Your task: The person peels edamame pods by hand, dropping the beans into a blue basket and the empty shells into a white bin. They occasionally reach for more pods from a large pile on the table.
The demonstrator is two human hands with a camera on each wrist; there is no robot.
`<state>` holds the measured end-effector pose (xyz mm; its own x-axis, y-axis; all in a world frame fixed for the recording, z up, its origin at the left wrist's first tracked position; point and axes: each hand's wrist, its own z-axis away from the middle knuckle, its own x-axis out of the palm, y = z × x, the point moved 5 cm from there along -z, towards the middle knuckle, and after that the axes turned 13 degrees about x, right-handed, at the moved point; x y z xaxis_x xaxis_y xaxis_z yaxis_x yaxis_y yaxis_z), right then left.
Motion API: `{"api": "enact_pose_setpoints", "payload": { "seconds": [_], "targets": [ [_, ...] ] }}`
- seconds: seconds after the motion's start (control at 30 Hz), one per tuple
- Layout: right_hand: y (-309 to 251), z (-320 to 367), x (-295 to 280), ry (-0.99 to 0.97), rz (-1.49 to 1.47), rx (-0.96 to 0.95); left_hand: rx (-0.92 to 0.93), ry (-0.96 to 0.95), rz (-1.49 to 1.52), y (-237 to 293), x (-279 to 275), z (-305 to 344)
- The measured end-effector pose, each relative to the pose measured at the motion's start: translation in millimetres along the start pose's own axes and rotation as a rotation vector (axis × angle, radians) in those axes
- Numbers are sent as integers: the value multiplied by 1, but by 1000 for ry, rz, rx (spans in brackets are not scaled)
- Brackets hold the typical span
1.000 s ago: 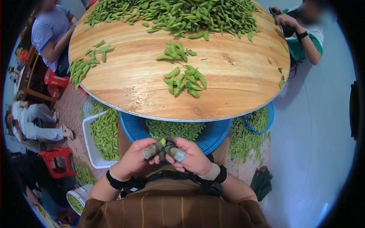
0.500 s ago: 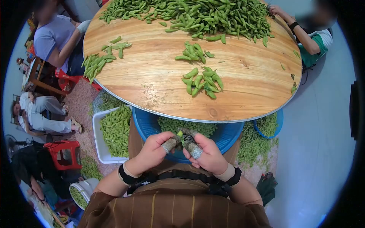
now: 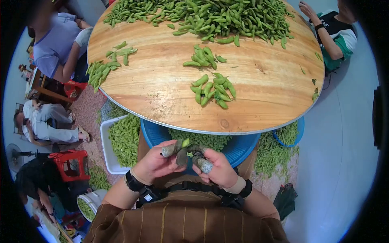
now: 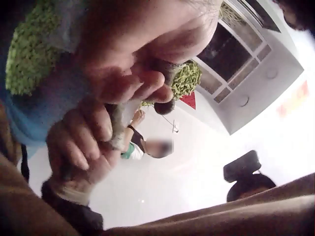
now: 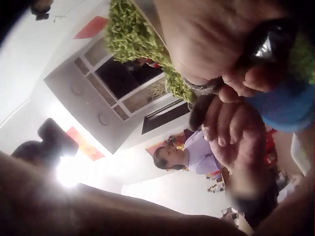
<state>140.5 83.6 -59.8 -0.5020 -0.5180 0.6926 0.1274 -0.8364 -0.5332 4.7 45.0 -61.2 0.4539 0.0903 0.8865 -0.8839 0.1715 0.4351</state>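
Note:
Over the blue basin, my left hand (image 3: 156,163) pinches a green edamame pod (image 3: 185,143) between its thumb and fingers, the pod's bright end showing on top. Grey coverings wrap the thumb and a finger. My right hand (image 3: 222,168), similarly covered, meets it from the other side, its fingers curled at the pod. A small green bit shows just below, between the fingertips. Beneath the hands, the blue basin (image 3: 244,146) holds many pale green shelled beans (image 3: 202,139). In both wrist views the hands come together and the pod is hidden behind fingers.
The round wooden table (image 3: 259,97) bears a large pod heap (image 3: 227,20) and small groups of pods (image 3: 214,90). A white tub (image 3: 108,150) of green pods stands left, a white bucket (image 3: 96,196) nearer. Husks (image 3: 271,158) lie right. People sit around; a red stool (image 3: 73,164) is left.
The hands keep hold at the pod; the left has turned, and the thumbs stand farther apart than half a second ago. The head view has shifted. The person at right has drawn a hand back.

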Motion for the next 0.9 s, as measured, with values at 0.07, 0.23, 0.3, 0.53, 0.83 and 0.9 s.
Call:
{"api": "enact_pose_setpoints", "payload": {
  "seconds": [0.07,0.23,0.3,0.53,0.83,0.9],
  "targets": [
    [-14,2,-11,118,134,-35,-107,88,-85,-8,-9,-3],
    [-19,-8,-39,85,80,-69,-152,193,-291,-19,-8,-20],
    [-27,-7,-46,119,81,-113,-130,202,-376,-21,-8,-28],
    [-31,-6,-81,55,188,-78,-162,236,-579,-33,-10,-38],
    [-26,-19,-113,109,690,-300,-233,408,-297,-53,-13,-44],
    [-26,-18,-115,97,592,-279,-214,437,-374,-51,-1,-49]
  ]
}}
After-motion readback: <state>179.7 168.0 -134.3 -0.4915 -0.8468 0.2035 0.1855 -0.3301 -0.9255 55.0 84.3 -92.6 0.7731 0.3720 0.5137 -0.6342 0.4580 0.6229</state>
